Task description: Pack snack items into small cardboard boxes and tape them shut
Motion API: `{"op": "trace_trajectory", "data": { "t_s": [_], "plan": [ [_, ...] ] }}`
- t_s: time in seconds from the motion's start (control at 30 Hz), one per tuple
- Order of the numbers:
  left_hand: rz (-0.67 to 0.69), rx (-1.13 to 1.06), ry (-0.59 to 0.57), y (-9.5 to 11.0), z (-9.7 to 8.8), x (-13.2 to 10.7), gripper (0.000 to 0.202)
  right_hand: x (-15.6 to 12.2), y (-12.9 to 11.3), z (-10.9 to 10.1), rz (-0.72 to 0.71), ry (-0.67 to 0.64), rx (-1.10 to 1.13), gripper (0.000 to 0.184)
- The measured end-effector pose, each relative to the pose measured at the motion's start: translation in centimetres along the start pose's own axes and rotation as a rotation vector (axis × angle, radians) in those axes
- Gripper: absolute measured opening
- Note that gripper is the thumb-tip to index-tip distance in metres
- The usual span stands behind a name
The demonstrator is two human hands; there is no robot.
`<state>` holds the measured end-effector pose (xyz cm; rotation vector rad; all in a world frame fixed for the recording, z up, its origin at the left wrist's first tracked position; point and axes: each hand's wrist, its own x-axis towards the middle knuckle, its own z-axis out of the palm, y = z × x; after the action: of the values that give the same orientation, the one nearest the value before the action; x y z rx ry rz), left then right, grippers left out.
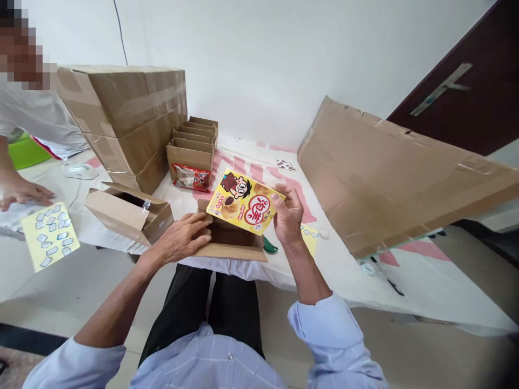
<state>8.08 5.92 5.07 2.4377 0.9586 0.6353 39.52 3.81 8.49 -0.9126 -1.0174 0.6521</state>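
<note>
Your right hand [288, 219] has its grip on the yellow packet [243, 202], hiding part of the open box [233, 252]. Your left hand [176, 237] holds that box's side.

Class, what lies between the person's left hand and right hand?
Head view: an open cardboard box, a yellow packet partly over it, and a green object beside it.

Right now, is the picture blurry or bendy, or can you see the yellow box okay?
In the head view, the yellow box in the right hand looks clear, print and all; the head view's edges look stretched, with the dark door slanting; blocky squares hide the head view's top left, and its bottom right corner goes dark and blurry.
</note>
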Motion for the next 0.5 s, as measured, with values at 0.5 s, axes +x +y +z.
{"op": "trace_trajectory", "data": {
  "t_s": [0.5],
  "plan": [
    [-0.165, -0.965, 0.449, 1.6, 0.5, 5.2, 0.077, 1.6, 1.3, 4.1, 0.117, -0.137, 0.033, 0.07]
  ]
}}
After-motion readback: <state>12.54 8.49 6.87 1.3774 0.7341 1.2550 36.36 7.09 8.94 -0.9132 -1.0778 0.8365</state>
